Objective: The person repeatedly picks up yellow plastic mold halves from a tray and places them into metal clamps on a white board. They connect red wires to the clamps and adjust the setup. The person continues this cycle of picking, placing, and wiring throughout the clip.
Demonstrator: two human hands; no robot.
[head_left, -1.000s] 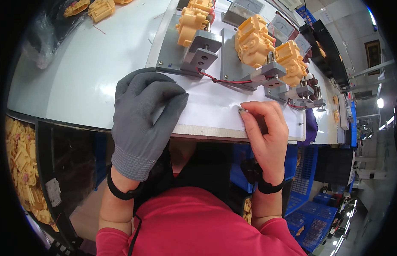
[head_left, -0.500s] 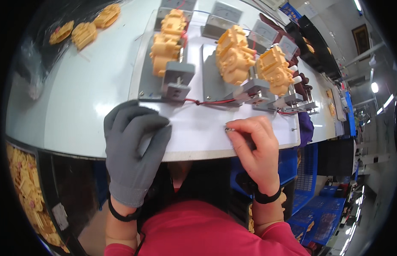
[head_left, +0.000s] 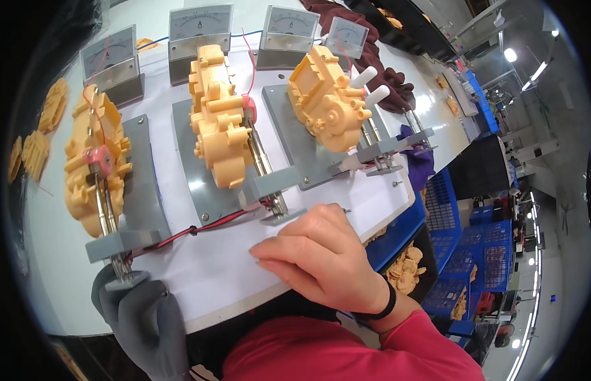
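Note:
My left hand [head_left: 146,324], in a grey glove, is closed at the lower left, beside the metal bracket [head_left: 127,279] at the front of the leftmost test fixture. A tiny shiny speck shows at its fingertips; the bracket hides part of the fingers. On that fixture lies a yellow plastic gearbox [head_left: 79,171] with a pink round part [head_left: 98,160]. My bare right hand [head_left: 327,257] is in a pinch above the white sheet, in front of the middle fixture's grey clamp block [head_left: 270,184]. Whatever its fingertips hold is too small to name. A second yellow gearbox [head_left: 216,120] stands behind it.
A third gearbox [head_left: 330,101] sits on the right fixture, near two white-capped levers [head_left: 371,89]. Several analog meters [head_left: 200,32] line the back. Red and black wires [head_left: 194,232] cross the front. Loose yellow housings [head_left: 38,152] lie left; blue baskets [head_left: 441,197] stand right.
The view has turned, so the fixtures appear further left and closer. My left hand is now beside the leftmost fixture's bracket. My right hand has its fingers pointing left, still pinched.

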